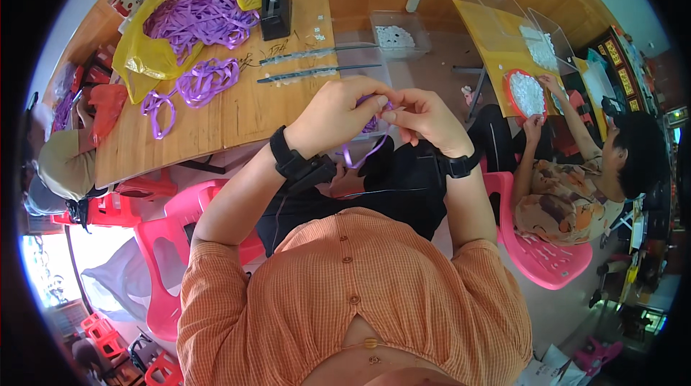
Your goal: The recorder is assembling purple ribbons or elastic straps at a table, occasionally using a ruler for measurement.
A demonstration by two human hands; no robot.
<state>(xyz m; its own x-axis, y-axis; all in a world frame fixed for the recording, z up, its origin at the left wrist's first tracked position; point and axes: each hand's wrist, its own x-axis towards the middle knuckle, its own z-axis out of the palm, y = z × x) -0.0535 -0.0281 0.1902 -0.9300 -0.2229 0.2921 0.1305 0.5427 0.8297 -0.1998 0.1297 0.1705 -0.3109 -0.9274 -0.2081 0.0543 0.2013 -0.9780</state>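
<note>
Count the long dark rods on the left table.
2: the farther rod and the nearer rod, side by side across the right edge of the table. Some may be hidden.

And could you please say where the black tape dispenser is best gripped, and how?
I'd suggest gripping the black tape dispenser across its narrow body, coming from the right: its shape is long and slim, and the yellow bag crowds its left side.

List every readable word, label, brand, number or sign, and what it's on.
None legible.
Dark panel with gold markings, far right: too small and blurred to read.
White package, lower right: faint dark marks, too small to read.
Tape dispenser: no lettering I can make out.
Purple ribbon pile: same.
</note>
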